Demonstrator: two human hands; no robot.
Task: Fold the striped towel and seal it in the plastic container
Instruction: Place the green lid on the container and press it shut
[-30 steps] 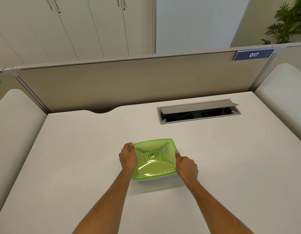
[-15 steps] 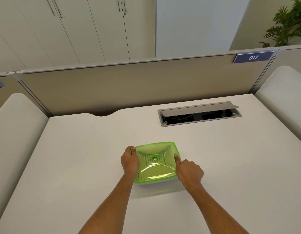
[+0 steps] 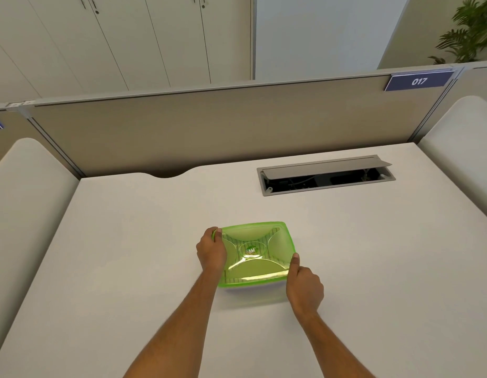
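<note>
A plastic container [image 3: 260,285] with a translucent green lid [image 3: 254,242] sits on the white desk, near its middle. Through the lid the striped towel [image 3: 272,259] shows faintly as folded cloth inside. My left hand [image 3: 211,252] grips the lid's left edge, thumb pressing on the far left corner. My right hand [image 3: 303,285] holds the near right corner, thumb on the lid's rim. The lid lies flat over the box.
An open grey cable hatch [image 3: 325,175] is set in the desk behind and to the right of the container. A beige partition [image 3: 209,126] bounds the far edge, with a notch in the desk [image 3: 166,174] at the back.
My right hand has slid from the lid's right edge toward its near right corner. The left hand stays at the left edge. The view has shifted slightly.
</note>
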